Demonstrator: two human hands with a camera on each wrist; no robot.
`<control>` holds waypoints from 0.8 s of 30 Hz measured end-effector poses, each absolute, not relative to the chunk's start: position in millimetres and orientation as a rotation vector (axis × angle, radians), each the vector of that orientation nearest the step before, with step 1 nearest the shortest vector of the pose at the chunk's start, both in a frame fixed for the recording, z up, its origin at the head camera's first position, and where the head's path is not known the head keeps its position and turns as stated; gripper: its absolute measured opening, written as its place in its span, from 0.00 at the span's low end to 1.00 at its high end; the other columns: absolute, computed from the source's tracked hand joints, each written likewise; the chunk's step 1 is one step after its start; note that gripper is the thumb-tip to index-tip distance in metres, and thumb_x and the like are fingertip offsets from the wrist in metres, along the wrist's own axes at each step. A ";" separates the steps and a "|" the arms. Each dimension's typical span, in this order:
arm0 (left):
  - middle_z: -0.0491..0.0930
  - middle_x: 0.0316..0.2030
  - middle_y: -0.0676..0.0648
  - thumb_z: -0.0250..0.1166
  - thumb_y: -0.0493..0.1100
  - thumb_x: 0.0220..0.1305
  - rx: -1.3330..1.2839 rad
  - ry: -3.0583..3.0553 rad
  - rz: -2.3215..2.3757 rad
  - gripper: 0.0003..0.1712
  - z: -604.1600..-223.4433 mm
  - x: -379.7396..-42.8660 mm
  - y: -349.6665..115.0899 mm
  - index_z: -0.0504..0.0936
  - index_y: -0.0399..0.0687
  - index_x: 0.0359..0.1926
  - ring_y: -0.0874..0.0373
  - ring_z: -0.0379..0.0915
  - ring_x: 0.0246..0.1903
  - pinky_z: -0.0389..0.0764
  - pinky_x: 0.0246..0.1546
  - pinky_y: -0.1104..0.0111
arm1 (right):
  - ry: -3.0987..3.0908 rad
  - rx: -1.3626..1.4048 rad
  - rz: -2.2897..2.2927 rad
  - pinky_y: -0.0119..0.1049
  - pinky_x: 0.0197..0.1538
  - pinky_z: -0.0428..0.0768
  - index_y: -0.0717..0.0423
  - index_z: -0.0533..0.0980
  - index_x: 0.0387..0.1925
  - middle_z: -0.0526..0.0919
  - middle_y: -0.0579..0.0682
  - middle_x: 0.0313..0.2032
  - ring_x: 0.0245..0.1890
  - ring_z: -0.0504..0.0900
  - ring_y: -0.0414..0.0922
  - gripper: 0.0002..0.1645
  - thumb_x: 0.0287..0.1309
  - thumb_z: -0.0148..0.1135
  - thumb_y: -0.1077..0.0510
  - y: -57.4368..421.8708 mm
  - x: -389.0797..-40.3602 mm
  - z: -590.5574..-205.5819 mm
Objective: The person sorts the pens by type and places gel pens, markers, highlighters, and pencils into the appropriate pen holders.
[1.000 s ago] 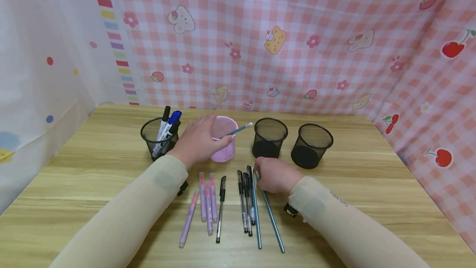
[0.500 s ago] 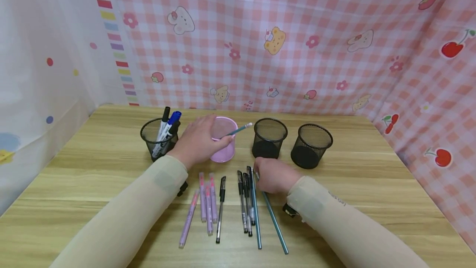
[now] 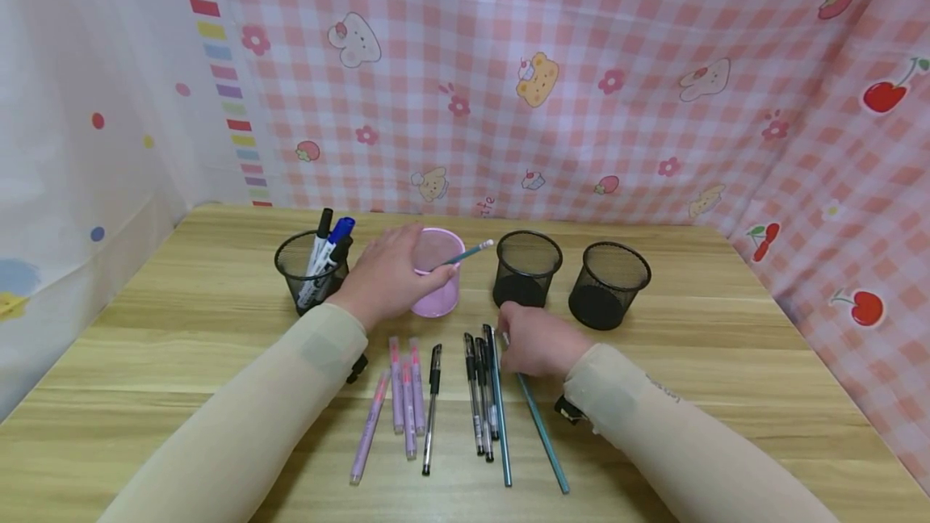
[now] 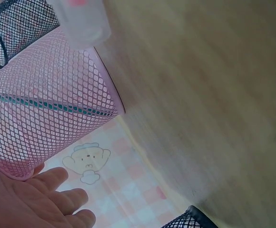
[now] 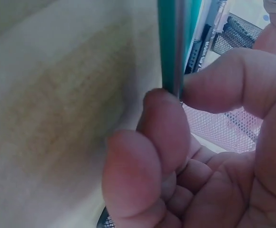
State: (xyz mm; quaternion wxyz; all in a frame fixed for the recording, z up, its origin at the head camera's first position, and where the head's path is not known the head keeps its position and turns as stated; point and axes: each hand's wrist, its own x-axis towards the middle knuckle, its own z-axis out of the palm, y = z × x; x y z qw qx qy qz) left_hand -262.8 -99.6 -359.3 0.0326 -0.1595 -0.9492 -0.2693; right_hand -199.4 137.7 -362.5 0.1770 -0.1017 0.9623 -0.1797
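Note:
My left hand [image 3: 388,273] holds the pink mesh pen cup [image 3: 439,299] by its rim, thumb at the near side. A teal pencil [image 3: 474,251] leans inside the cup, its white eraser end sticking out to the right; in the left wrist view the pencil [image 4: 47,104] shows through the mesh. My right hand [image 3: 541,339] pinches a second teal pencil [image 3: 543,434] near its far end, between thumb and fingertip, as the right wrist view shows on the pencil [image 5: 171,47]. Just left of that hand, another teal pencil [image 3: 501,418] lies beside several black gel pens [image 3: 479,398].
A black mesh cup [image 3: 291,274] with several markers [image 3: 323,261] stands at left. Two more black mesh cups, the middle one [image 3: 528,265] and the right one [image 3: 610,285], stand behind my right hand. Several purple highlighters [image 3: 398,402] and a lone gel pen [image 3: 432,402] lie in front.
The near end of the pencil in my right hand has swung slightly to the right, away from the neighbouring pencil. My left hand and the pink cup have stayed in place.

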 end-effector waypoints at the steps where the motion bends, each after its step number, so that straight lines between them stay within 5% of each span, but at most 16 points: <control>1: 0.69 0.74 0.39 0.59 0.76 0.66 -0.491 -2.922 -0.830 0.57 -359.2 -262.7 -99.6 0.58 0.44 0.81 0.42 0.65 0.73 0.58 0.80 0.45 | 2.728 -0.288 -0.518 0.39 0.34 0.77 0.53 0.75 0.51 0.83 0.49 0.34 0.33 0.80 0.47 0.23 0.54 0.73 0.62 137.8 -199.4 -362.0; 15: 0.69 0.74 0.38 0.58 0.77 0.66 -0.499 -2.929 -0.812 0.57 -358.2 -262.4 -99.3 0.58 0.44 0.81 0.41 0.65 0.73 0.58 0.80 0.44 | 2.770 -0.234 -0.720 0.38 0.32 0.74 0.51 0.72 0.50 0.82 0.50 0.34 0.30 0.78 0.47 0.17 0.63 0.67 0.57 141.0 -198.0 -351.8; 24: 0.70 0.73 0.39 0.58 0.77 0.66 -0.502 -2.927 -0.816 0.57 -357.8 -262.3 -99.0 0.58 0.44 0.81 0.42 0.67 0.72 0.59 0.79 0.44 | 2.848 -0.231 -0.793 0.38 0.29 0.73 0.51 0.72 0.52 0.79 0.50 0.30 0.26 0.76 0.46 0.20 0.60 0.66 0.57 144.0 -198.9 -347.2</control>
